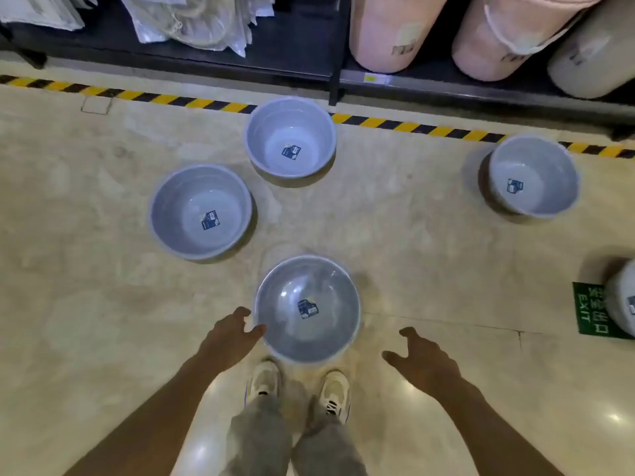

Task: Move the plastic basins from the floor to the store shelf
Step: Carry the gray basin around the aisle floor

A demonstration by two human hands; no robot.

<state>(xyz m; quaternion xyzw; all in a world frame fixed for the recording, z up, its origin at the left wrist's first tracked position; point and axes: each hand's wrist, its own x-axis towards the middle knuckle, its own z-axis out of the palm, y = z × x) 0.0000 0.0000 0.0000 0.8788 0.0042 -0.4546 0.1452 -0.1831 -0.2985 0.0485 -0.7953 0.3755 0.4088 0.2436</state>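
Both forearms reach down w/ fingers spread, nothing gripped. Left hand (231,333) has its fingertips at the left rim of the nearest basin (307,309); can't tell if they touch. Right hand (424,360) hangs loose and empty, well apart from that basin, off to its right. Two pale sneakers (264,379) stand just below the basin's near edge.

Nearest basin sits upright on the beige floor (86,304), blue label stuck inside its bottom. Three more grey basins upright on the floor: left basin (201,211), middle basin (290,137) near the yellow-black tape (192,102), right basin (534,175) also by the tape. Another basin (623,297) is cut off at the right edge, beside a green exit sign (589,309) on the floor.

Dark shelf (299,56) runs along the top, holding plastic-wrapped packs (192,18) on the left and pink rolls (388,29) on the right.
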